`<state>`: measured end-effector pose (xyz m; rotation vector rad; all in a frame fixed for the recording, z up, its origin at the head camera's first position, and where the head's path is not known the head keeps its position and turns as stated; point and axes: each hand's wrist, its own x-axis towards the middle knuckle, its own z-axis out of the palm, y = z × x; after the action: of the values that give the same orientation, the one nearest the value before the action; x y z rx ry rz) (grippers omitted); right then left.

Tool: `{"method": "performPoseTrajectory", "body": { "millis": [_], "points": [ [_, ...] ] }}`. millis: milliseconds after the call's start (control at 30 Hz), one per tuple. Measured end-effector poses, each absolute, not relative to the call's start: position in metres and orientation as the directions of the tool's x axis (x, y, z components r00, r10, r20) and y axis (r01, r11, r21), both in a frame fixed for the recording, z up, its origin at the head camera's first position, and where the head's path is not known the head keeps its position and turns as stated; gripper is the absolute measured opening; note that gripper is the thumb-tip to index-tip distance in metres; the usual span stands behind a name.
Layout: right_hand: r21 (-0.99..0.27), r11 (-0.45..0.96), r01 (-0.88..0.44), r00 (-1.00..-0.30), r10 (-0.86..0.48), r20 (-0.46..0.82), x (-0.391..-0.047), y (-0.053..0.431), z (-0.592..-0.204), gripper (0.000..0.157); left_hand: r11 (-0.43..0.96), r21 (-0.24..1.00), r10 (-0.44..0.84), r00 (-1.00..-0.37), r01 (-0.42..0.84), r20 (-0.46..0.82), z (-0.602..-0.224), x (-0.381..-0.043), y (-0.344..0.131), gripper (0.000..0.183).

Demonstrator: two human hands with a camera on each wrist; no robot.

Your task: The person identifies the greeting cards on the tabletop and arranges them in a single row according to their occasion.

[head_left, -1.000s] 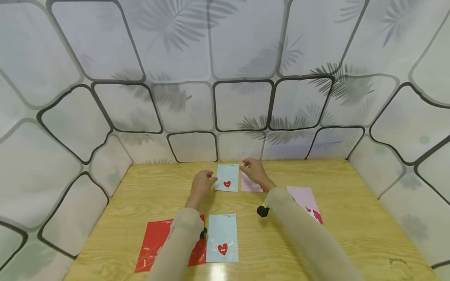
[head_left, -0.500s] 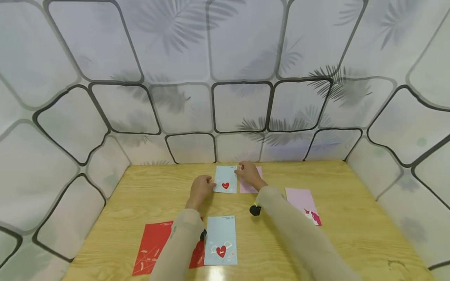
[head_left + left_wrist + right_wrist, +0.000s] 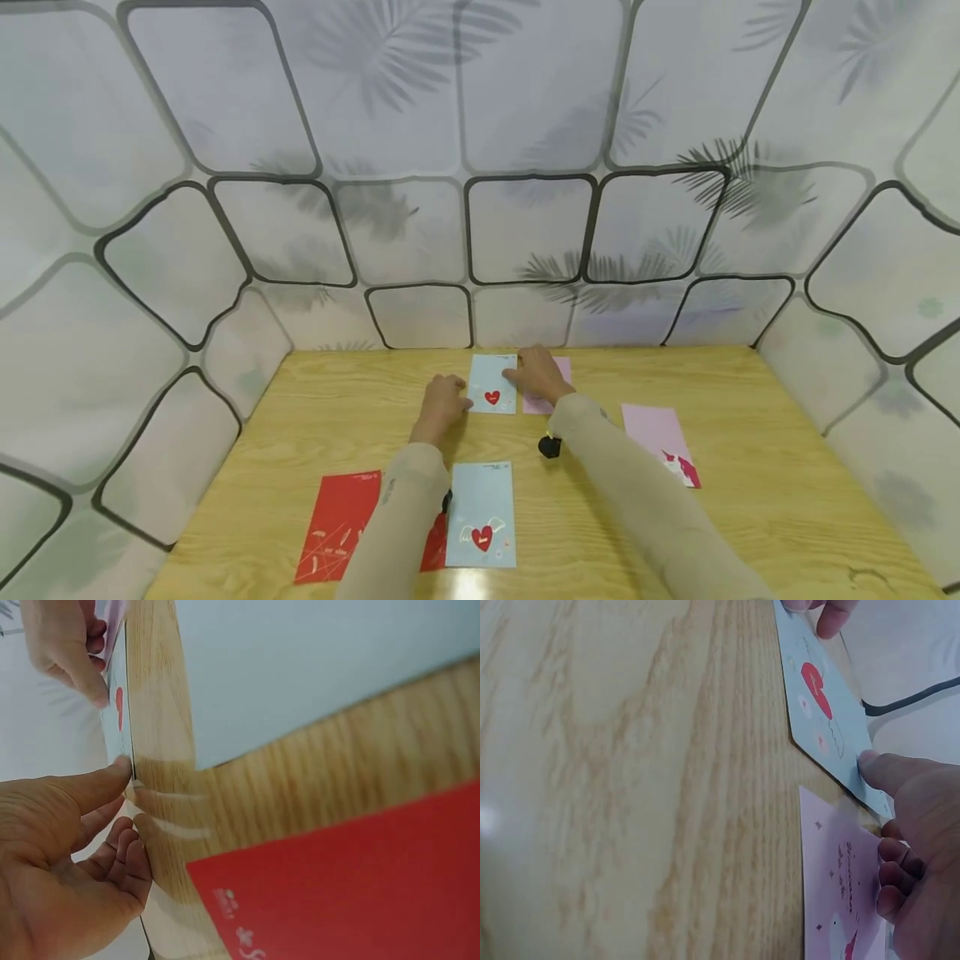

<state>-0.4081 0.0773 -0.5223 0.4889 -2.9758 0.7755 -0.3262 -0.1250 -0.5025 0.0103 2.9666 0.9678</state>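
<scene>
Both grips (image 3: 442, 406) (image 3: 542, 377) touch far blue card's (image 3: 491, 383) edges, wood (image 3: 491, 437) in front.

Seeing a yellowish wooden table (image 3: 772, 483) showing streaky grain, catching a bright glare (image 3: 467, 585) low in the head view and bearing a faint curved mark (image 3: 868, 575) at the near right. Seeing pale walls (image 3: 525, 225) enclosing it behind and on both sides, carrying rounded dark outlines (image 3: 591, 225) and grey leaf prints (image 3: 720, 158).
</scene>
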Motion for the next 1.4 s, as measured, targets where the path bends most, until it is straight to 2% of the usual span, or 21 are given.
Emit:
{"method": "performPoseTrajectory", "body": {
  "millis": [133,333,500,767,967,1200,1300,1400],
  "points": [
    [-0.495,0.813,-0.308,-0.951,-0.284,0.125,-0.409,0.079,-0.523,0.033,0.810,0.586,0.006,-1.000,-0.009,-0.024,-0.501,-0.326,-0.121,0.036],
    [-0.684,0.679,-0.266,-0.964,-0.178,0.198,-0.406,0.075,-0.519,0.036,0.821,0.570,0.017,-1.000,0.010,-0.006,-0.501,-0.324,-0.121,0.035],
    [-0.775,0.562,-0.289,-0.955,-0.106,0.279,-0.401,0.067,-0.513,0.018,0.787,0.617,-0.007,-1.000,-0.014,-0.013,-0.502,-0.322,-0.124,0.037],
    [-0.874,0.384,-0.298,-0.954,-0.088,0.287,-0.389,0.064,-0.500,0.013,0.689,0.723,-0.041,-0.994,0.042,0.097,-0.496,-0.327,-0.124,0.040],
    [-0.911,0.276,-0.305,-0.952,-0.087,0.292,-0.379,0.067,-0.483,0.013,0.603,0.788,-0.097,-0.970,0.121,0.224,-0.481,-0.333,-0.126,0.031],
    [-0.936,0.101,-0.337,-0.941,-0.074,0.331,-0.365,0.071,-0.457,0.015,0.540,0.800,-0.158,-0.902,0.260,0.401,-0.456,-0.333,-0.123,0.020],
    [-0.935,0.042,-0.352,-0.935,-0.060,0.349,-0.359,0.075,-0.446,0.017,0.483,0.822,-0.168,-0.890,0.300,0.423,-0.441,-0.329,-0.124,0.017],
    [-0.935,0.028,-0.353,-0.935,-0.047,0.351,-0.352,0.080,-0.436,0.019,0.392,0.872,-0.151,-0.914,0.295,0.377,-0.428,-0.323,-0.126,0.016]
  ]
}}
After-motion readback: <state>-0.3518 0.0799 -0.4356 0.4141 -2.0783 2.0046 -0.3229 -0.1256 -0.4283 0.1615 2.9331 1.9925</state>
